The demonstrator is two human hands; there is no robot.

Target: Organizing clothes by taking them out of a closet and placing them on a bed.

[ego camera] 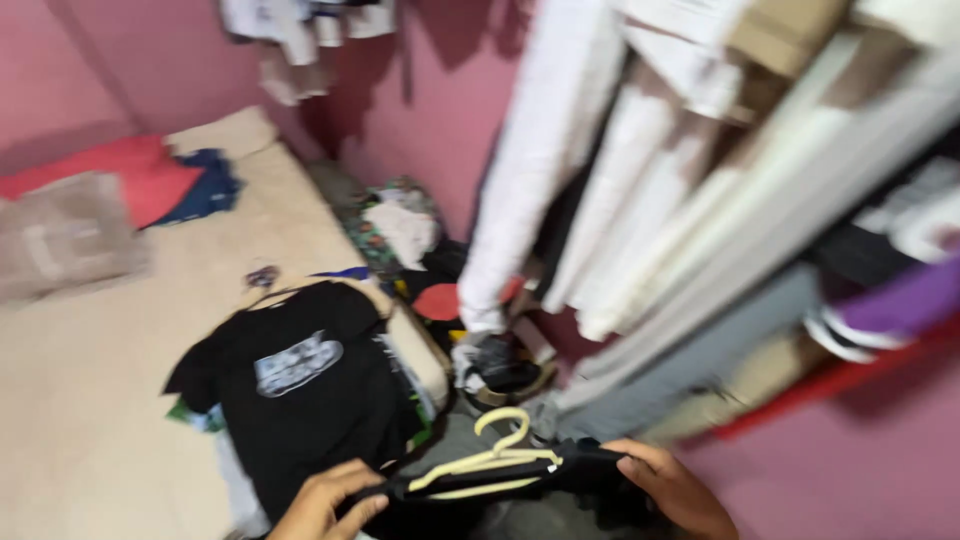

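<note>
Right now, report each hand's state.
Left hand: closed on the dark garment at the hanger's end.
Right hand: holding the garment's other end.

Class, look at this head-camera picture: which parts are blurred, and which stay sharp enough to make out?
Head view: motion blur smears the hanging clothes at the right into streaks; the bed and pillow are soft too. The pale yellow hanger, black T-shirt, left hand and right hand read more clearly. Lighting is even, with no glare.
</note>
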